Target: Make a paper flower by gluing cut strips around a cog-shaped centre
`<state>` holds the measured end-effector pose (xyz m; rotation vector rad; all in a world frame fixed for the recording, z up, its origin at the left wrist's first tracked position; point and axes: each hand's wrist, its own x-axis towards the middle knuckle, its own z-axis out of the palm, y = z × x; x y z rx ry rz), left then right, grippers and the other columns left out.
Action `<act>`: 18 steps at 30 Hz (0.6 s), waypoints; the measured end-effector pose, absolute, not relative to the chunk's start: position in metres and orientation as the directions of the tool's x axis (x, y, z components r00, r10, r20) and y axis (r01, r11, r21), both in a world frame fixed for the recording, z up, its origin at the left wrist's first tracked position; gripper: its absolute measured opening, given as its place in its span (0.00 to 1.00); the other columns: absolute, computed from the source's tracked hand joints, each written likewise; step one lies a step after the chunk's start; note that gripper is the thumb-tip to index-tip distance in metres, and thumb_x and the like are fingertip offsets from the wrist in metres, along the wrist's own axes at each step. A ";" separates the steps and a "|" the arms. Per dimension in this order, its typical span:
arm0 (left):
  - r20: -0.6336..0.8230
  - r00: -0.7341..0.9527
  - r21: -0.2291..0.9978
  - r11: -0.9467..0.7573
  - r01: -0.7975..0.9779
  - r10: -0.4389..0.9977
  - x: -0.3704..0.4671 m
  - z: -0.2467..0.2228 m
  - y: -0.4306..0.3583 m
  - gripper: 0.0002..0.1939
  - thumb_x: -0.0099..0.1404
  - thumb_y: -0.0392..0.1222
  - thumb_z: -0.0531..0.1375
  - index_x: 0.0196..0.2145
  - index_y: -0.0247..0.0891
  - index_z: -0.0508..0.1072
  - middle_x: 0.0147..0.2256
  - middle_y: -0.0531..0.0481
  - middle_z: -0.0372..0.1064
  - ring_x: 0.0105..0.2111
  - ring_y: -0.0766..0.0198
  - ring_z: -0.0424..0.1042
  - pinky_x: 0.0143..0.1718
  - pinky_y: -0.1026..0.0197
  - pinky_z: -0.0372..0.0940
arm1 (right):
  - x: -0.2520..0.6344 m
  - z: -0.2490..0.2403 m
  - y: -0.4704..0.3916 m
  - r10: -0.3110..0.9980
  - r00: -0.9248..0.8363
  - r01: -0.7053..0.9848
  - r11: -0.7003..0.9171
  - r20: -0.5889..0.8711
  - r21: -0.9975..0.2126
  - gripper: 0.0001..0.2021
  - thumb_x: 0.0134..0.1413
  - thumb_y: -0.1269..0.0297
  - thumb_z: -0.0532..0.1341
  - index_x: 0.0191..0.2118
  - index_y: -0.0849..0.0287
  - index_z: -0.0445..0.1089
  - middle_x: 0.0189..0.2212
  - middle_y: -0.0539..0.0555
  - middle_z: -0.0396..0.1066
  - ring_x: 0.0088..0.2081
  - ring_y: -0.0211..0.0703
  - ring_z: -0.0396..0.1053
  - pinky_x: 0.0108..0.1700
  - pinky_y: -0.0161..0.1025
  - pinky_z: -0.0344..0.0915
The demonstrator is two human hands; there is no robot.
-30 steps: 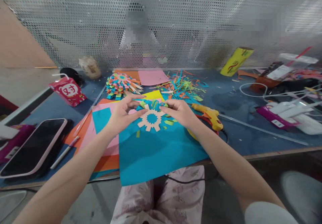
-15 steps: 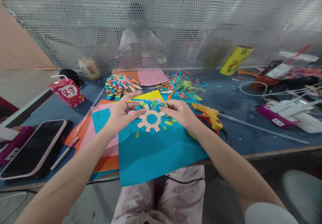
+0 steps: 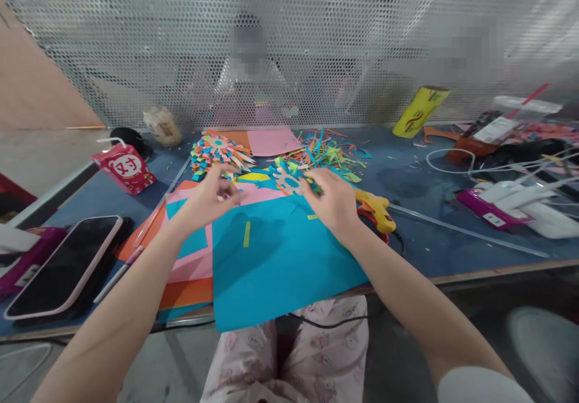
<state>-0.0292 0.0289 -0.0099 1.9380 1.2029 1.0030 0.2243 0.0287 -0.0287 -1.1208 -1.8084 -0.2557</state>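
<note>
The paper flower [image 3: 288, 181], with a pale notched ring and blue and green loops, lies beyond the blue paper sheet [image 3: 280, 258]. My right hand [image 3: 332, 201] is just right of the flower, its fingers bent and somewhat blurred. Green bits show by its fingertips; whether it grips them I cannot tell. Over the pink paper [image 3: 190, 269], my left hand [image 3: 210, 198] has curled fingers with a gap to the thumb and nothing in them. Small green paper strips [image 3: 246, 234] rest on the blue sheet. Behind my left hand stands a fringed multicoloured paper flower [image 3: 217, 152].
Thin paper scraps [image 3: 332, 155] are heaped at the back. A yellow glue gun [image 3: 375, 210] lies right of my right hand. On the left are a phone [image 3: 63, 267] and a red drink carton [image 3: 124, 168]. A yellow tube [image 3: 420, 112] and purple power strip [image 3: 493, 207] stand right.
The flower, held between both hands before, now lies farther back on the table. My left hand has let go and drawn left. My right hand is blurred beside it, and fewer green scraps show.
</note>
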 end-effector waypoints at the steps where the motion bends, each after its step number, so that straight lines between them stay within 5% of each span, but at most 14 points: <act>1: 0.185 0.445 0.780 -0.407 0.475 0.876 -0.031 -0.009 0.026 0.24 0.53 0.49 0.65 0.45 0.41 0.62 0.27 0.56 0.68 0.29 0.62 0.70 0.35 0.58 0.64 | 0.224 -0.030 0.028 0.578 -0.141 0.799 0.545 0.804 -0.253 0.09 0.57 0.65 0.55 0.34 0.58 0.73 0.34 0.57 0.77 0.38 0.45 0.74 0.39 0.38 0.67; 3: 0.037 0.601 0.689 -0.456 0.563 0.798 -0.033 -0.010 0.020 0.30 0.48 0.51 0.68 0.44 0.42 0.60 0.34 0.52 0.68 0.34 0.60 0.70 0.38 0.56 0.64 | 0.222 -0.033 0.026 0.588 -0.171 0.811 0.539 0.791 -0.225 0.09 0.58 0.66 0.55 0.36 0.58 0.74 0.35 0.57 0.77 0.39 0.46 0.74 0.39 0.37 0.68; 7: -0.101 0.646 0.548 -0.500 0.671 0.756 -0.031 -0.021 0.019 0.34 0.42 0.55 0.69 0.41 0.41 0.57 0.37 0.49 0.65 0.36 0.57 0.67 0.36 0.54 0.64 | 0.222 -0.034 0.028 0.630 -0.155 0.790 0.541 0.761 -0.288 0.09 0.57 0.66 0.56 0.36 0.58 0.74 0.36 0.56 0.77 0.39 0.45 0.74 0.39 0.37 0.68; 18: -0.100 0.676 0.648 -0.468 0.601 0.730 -0.030 -0.024 0.026 0.14 0.57 0.48 0.60 0.39 0.42 0.62 0.33 0.51 0.68 0.33 0.60 0.69 0.34 0.58 0.63 | 0.225 -0.027 0.029 0.767 -0.051 0.663 0.505 0.640 -0.553 0.10 0.55 0.59 0.55 0.32 0.57 0.72 0.32 0.55 0.75 0.33 0.44 0.70 0.38 0.40 0.65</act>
